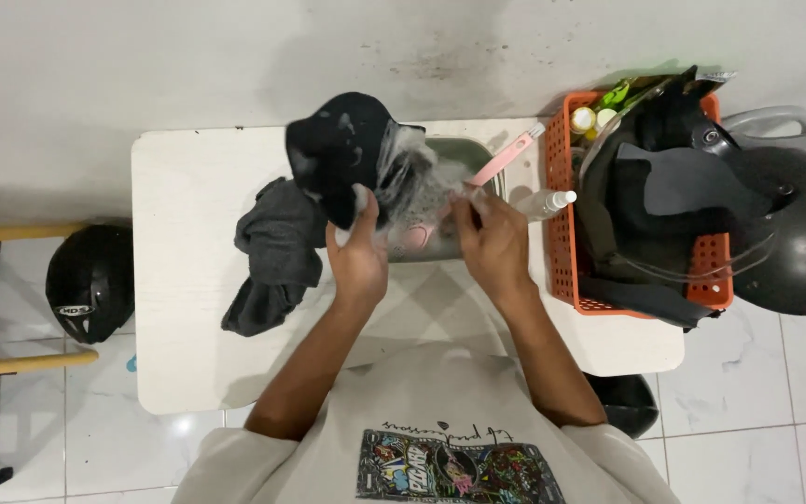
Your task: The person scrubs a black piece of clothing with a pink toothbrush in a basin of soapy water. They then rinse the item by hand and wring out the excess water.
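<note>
The person stands at a white table (188, 280) and cleans a black helmet pad (338, 154) over a grey basin (464, 149) that sits on the far part of the table. The left hand (358, 252) is closed around the lower edge of the pad and holds it up, tilted, above the left side of the basin. The part of the pad toward the basin is covered with white foam (412, 177). The right hand (492, 238) is closed on the handle of a pink brush (506, 159), whose far end points up and right over the basin rim; I cannot tell if the bristles touch the pad now, because the foam and motion blur hide them.

Just left of the left hand lies a dark grey cloth (272, 252), crumpled on the table. Right of the right hand stands a small spray bottle (552, 201), just beside an orange basket (562, 233) that holds a black helmet shell (664, 187) and some small bottles. Another black helmet (799, 233) lies right of the basket, and one more (90, 280) lies on the floor at the left.

To do this scrubbing well, I think the left hand should keep the foamy side over the basin, so the drips fall inside. The brush should go in short strokes and follow the curve of the pad.
</note>
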